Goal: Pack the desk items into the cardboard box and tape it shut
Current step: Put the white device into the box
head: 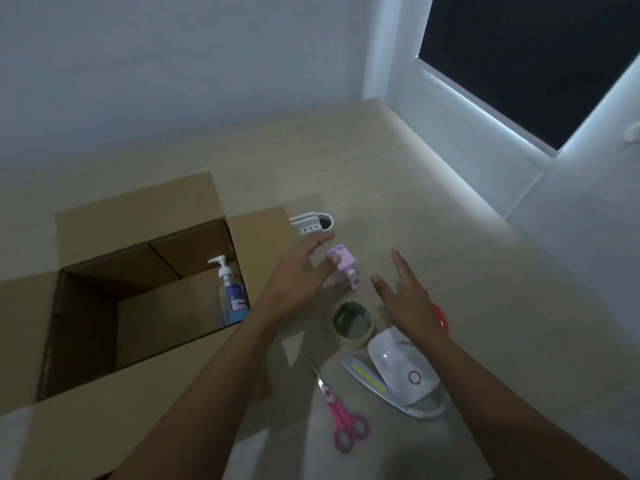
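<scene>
An open cardboard box [104, 420] stands on the left of the desk, with a blue pump bottle [230, 296] upright in its right corner. A small lilac block-shaped item [343, 268] stands on the desk just right of the box. My left hand [298, 275] is spread beside it, thumb tip touching its left face. My right hand [405, 299] hovers open to its right, fingers straight, not touching it. Nearer me lie a tape roll [353, 323], pink-handled scissors [341, 417] and a white device [401, 368] on an oval base.
A white desk organiser [311, 225] sits behind the box's right flap. A red object [441, 318] peeks out under my right wrist. The pale desk [398, 202] runs back to a white wall, with a dark window at the right.
</scene>
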`<state>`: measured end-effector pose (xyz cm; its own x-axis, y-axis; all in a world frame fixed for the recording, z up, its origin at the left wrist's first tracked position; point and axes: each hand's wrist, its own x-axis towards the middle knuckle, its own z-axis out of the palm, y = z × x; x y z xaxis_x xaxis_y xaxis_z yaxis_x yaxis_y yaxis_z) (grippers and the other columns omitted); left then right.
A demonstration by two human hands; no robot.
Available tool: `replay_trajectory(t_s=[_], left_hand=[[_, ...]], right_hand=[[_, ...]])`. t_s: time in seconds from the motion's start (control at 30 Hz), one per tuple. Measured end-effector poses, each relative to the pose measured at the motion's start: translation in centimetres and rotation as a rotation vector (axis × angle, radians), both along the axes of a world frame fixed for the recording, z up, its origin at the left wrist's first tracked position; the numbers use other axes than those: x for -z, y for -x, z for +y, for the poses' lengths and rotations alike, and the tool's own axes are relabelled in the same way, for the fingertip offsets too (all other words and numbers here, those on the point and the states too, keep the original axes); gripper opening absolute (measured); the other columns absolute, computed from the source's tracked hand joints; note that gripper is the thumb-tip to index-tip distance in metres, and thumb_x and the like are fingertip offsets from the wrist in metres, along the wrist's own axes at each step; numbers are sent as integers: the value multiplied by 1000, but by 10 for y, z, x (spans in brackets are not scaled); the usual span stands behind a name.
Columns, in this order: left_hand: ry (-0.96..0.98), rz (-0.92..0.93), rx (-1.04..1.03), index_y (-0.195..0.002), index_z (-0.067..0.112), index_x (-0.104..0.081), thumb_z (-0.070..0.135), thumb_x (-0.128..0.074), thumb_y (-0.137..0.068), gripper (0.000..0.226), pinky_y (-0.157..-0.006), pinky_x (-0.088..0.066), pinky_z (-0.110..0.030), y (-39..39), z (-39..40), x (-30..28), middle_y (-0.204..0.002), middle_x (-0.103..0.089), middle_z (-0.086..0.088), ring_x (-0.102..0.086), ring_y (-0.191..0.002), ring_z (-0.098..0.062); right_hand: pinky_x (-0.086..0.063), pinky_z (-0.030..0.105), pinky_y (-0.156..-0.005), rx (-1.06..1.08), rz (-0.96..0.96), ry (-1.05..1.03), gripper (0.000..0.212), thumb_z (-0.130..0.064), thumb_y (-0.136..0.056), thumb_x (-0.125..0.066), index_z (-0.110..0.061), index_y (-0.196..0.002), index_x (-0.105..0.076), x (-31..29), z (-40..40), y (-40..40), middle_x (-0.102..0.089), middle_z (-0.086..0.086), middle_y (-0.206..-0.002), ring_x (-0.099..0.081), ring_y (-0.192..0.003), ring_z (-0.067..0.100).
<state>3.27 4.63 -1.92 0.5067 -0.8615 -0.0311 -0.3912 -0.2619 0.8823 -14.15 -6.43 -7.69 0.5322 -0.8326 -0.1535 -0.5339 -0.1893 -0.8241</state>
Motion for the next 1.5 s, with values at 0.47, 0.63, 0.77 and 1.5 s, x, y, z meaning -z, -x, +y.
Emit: replay_trajectory(t_s=[0.47, 0.63, 0.77, 1.5], left_hand=[[-311, -49, 192, -153, 31, -34, 42, -65, -93, 69, -96, -22, -8, 135, 43, 94, -161, -28, 7, -32, -140, -4], [-355, 68, 104, -152, 33, -34, 43, -63, -94, 66, -104, -22, -15, 158, 53, 119, -161, -28, 9, -30, -145, -9], [-386, 70, 79, -150, 30, -40, 36, -59, -97, 57, -95, -26, -14, 171, 56, 127, -158, -32, 8, -38, -142, -15], [-317, 46, -69, -144, 25, -50, 6, -59, -94, 54, -102, -45, -33, 200, 43, 112, -160, -31, 4, -38, -144, -28]], right_hand=[[-29, 30, -116, 46, 83, -112, 50, -35, -101, -52, -22, -149, -45, 42, 20, 91, -42, -1, -155, -39, -143, 20], [-39, 37, -107, 128, 72, -362, 42, -54, -99, -42, -35, -132, -61, 49, 32, 111, -54, 2, -146, -54, -128, 27], [-47, 47, -105, 215, 5, -516, 45, -69, -75, -54, -42, -107, -71, 60, 36, 111, -70, -3, -122, -64, -113, 21], [-51, 48, -102, 183, -141, -531, 57, -70, -74, -58, -39, -122, -67, 49, 46, 122, -65, -2, -131, -63, -116, 21]])
